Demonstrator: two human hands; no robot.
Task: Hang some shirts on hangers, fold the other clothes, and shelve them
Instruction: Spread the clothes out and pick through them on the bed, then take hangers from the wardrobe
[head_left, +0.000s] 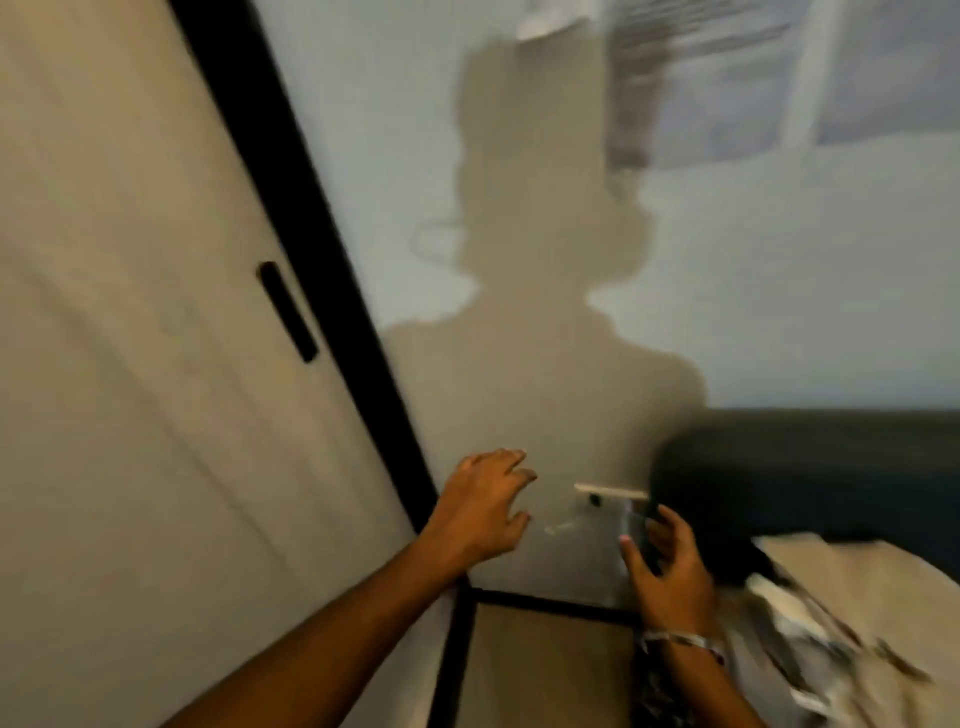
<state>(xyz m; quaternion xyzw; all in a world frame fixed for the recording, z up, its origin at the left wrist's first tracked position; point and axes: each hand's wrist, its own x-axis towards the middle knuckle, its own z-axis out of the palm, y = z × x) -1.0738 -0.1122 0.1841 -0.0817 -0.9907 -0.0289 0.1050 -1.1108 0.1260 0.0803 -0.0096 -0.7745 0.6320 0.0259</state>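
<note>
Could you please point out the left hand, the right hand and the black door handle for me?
left hand (480, 506): head view, back of the hand.
right hand (670, 577): head view, back of the hand.
black door handle (288, 312): head view, middle of the bar.

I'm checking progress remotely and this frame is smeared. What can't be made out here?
Head view, the only one:
- Pale patterned cloth at lower right: motion blur hides what garment it is; the frame edge cuts it off.
- Right hand: fingers curled, but blur hides whether they hold anything.
- Small white ledge on the wall: too blurred to identify.
- Dark rounded cushion: cut off at the right edge.
- No hangers or shelves in view.
- Left hand holds nothing.
</note>
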